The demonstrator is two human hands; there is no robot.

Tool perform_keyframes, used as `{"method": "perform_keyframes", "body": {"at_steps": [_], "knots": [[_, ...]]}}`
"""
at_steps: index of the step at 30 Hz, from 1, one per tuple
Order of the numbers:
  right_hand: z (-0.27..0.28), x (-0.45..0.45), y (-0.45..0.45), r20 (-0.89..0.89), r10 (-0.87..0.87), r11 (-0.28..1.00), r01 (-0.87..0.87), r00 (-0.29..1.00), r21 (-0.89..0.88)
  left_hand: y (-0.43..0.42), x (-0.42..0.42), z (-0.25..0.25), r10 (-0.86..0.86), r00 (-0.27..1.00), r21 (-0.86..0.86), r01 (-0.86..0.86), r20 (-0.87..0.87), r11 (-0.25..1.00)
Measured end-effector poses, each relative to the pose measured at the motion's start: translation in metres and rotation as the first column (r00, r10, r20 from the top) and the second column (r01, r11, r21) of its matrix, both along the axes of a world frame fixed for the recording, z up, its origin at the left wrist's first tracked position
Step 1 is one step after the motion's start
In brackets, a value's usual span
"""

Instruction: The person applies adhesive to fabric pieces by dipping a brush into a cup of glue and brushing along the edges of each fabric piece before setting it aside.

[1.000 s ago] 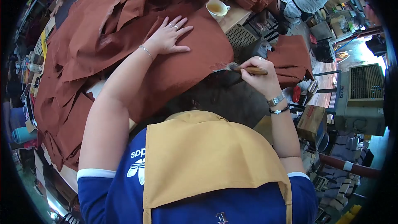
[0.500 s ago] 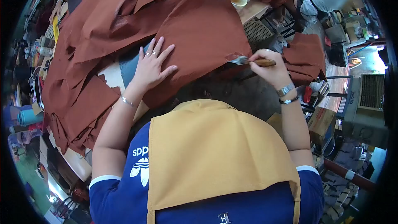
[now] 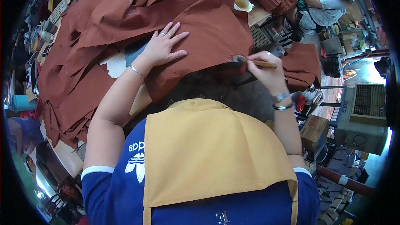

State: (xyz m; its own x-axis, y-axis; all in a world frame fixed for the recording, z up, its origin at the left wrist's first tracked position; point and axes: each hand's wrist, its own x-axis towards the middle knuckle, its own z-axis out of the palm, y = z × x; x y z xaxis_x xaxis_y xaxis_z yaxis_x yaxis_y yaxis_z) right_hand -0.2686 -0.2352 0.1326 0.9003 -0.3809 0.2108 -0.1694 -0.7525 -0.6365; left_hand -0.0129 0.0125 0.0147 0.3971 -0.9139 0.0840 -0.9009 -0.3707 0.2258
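Observation:
A large reddish-brown fabric piece [image 3: 212,29] lies over the table, its front edge hanging towards me. My left hand [image 3: 166,46] rests flat on it with the fingers spread, a ring showing. At the piece's right corner, my right hand [image 3: 268,71] grips the wooden handle of a brush [image 3: 263,63]. The bristles touch the fabric near its edge, beside a small wet-looking patch. Beyond the brush stands a white cup [image 3: 243,4] with amber liquid in it.
More reddish-brown fabric [image 3: 79,79] is heaped across the left and back of the table. Another folded stack [image 3: 302,64] lies at the right. A person [image 3: 323,10] sits at the upper right. A cardboard box [image 3: 314,131] and a grey air cooler [image 3: 362,114] stand further right.
My left hand has shifted up and to the right over the fabric. The brush has stayed near the same corner, tilted slightly differently. The view has turned, showing more of the other person.

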Motion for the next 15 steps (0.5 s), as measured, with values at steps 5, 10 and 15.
{"method": "perform_keyframes", "body": {"at_steps": [5,10,15], "knots": [[-0.028,0.005,0.019,0.038,0.116,0.993,-0.117,0.993,0.025,0.0,0.004,-0.004,-0.024,0.999,-0.049,0.025,0.026,0.998],[-0.014,0.003,0.022,0.04,0.06,0.993,-0.056,0.997,-0.101,-0.003,0.009,-0.005,-0.028,0.999,-0.037,0.027,-0.027,0.999],[-0.031,0.018,0.05,0.07,0.182,0.983,-0.182,0.981,-0.012,-0.003,0.009,-0.006,-0.025,0.999,-0.044,0.024,-0.021,0.999]]}}
